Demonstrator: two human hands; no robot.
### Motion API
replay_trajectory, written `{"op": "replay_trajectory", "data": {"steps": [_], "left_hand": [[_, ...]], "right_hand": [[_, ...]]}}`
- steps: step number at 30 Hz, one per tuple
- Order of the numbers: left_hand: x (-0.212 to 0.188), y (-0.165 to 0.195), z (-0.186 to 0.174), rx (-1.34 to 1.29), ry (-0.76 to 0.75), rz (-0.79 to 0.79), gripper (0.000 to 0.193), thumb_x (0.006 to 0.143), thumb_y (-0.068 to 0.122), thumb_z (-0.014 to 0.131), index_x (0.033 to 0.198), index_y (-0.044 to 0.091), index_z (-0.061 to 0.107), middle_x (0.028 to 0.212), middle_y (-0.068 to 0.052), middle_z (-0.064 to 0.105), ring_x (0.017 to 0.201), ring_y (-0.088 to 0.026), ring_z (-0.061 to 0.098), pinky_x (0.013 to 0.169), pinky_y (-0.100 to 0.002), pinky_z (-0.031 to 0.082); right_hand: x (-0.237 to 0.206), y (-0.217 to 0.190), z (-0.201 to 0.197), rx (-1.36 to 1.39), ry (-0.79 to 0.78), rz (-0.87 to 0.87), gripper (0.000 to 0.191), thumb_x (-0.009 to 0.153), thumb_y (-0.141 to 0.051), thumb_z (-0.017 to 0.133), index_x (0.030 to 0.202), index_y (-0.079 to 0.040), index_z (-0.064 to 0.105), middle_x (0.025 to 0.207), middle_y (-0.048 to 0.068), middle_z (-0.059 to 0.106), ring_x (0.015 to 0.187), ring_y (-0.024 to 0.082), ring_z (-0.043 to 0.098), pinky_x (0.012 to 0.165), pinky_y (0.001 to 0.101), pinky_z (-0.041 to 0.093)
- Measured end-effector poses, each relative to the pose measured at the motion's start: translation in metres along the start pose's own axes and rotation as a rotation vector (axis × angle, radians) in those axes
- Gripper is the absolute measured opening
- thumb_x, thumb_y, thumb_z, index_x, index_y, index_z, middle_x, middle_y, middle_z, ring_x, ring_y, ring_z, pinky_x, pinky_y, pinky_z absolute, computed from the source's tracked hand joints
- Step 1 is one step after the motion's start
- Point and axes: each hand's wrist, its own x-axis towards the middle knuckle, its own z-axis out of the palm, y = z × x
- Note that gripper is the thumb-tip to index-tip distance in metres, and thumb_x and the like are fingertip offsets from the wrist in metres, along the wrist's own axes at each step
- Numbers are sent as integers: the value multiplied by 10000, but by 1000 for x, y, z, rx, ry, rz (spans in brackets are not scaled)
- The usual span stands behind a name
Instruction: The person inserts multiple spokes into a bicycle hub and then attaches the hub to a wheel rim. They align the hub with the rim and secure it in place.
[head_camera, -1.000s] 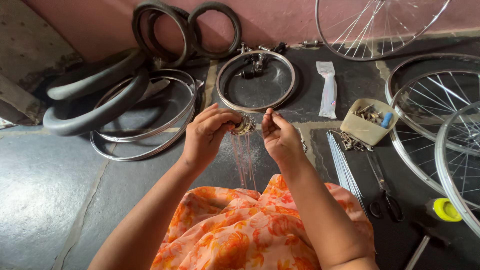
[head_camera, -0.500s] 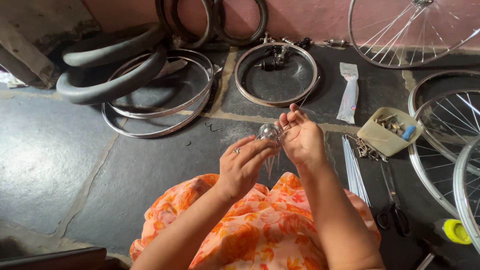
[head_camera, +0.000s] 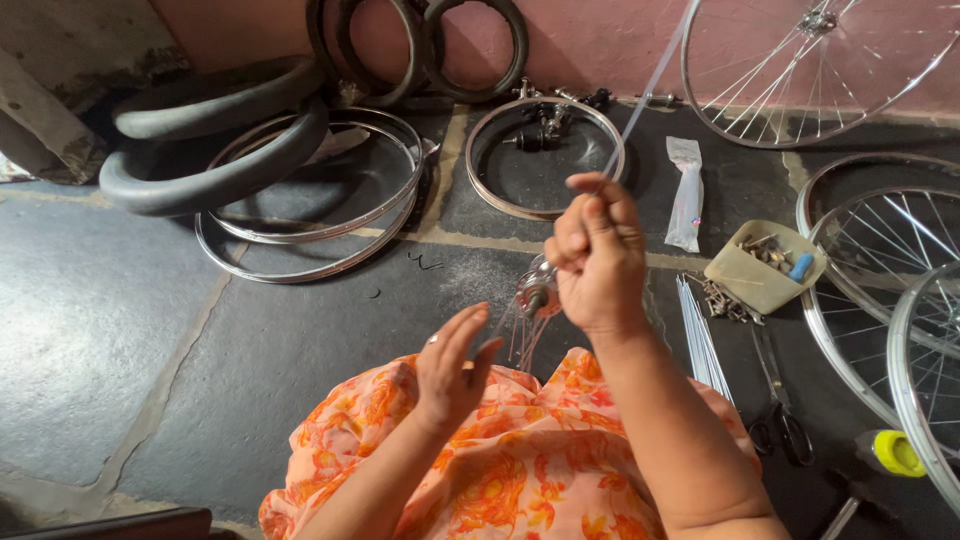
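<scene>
The right hand (head_camera: 598, 262) pinches a thin spoke (head_camera: 645, 85) above the hub (head_camera: 537, 292); the left hand (head_camera: 452, 368) hovers open, empty; a loose pinch could let the spoke slip out onto the floor (head_camera: 120, 330).

We saw the right hand (head_camera: 598, 262) raised, pinching a thin spoke (head_camera: 640, 95) that slanted up and away from it. Just beside its palm hung a metal hub (head_camera: 537, 290) with more spokes dangling below. The left hand (head_camera: 450, 372) was open, fingers spread, near the hub but not clearly touching it. Beyond the hands lay bare rims (head_camera: 545, 155) and tyres (head_camera: 215, 150) on the floor (head_camera: 90, 330); right of the right hand sat a small tray of parts (head_camera: 765, 265).
</scene>
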Motion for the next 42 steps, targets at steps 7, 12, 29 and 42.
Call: {"op": "replay_trajectory", "data": {"steps": [7, 12, 29, 42], "left_hand": [[-75, -72, -28, 113, -141, -560, 333, 895, 106, 718, 1225, 106, 676, 1164, -96, 729, 1011, -238, 752, 848, -345, 592], [-94, -137, -55, 114, -204, -837, 379, 857, 196, 759, 1219, 116, 680, 1122, -83, 739, 991, -235, 758, 831, -352, 591], [11, -269, -74, 1108, -1097, -697, 1227, 688, 380, 926, 1605, 118, 153, 1643, -90, 250, 1523, -249, 243, 1216, -427, 228], [-49, -326, -72, 1199, -985, -665, 1015, 677, 363, 923, 1501, 124, 381, 1346, -91, 571, 1345, -267, 505, 1229, -471, 245]], "right_hand": [[-12, 9, -34, -153, -8, -121, 210, 1137, -191, 521, 1265, -62, 625, 788, -22, 446, 650, 69, 349, 587, 247, 333], [-65, 33, -69, -457, -45, -136, 197, 1114, -127, 498, 1213, -25, 634, 737, -20, 439, 653, 79, 388, 597, 258, 373], [-191, -2, -129, 443, 8, 294, 229, 1078, -114, 580, 1263, -13, 670, 689, 19, 434, 530, 87, 313, 465, 269, 269], [-228, -47, -137, 644, -108, 93, 286, 1081, -83, 494, 1331, 35, 567, 766, 89, 470, 547, 138, 411, 526, 324, 369]]}}
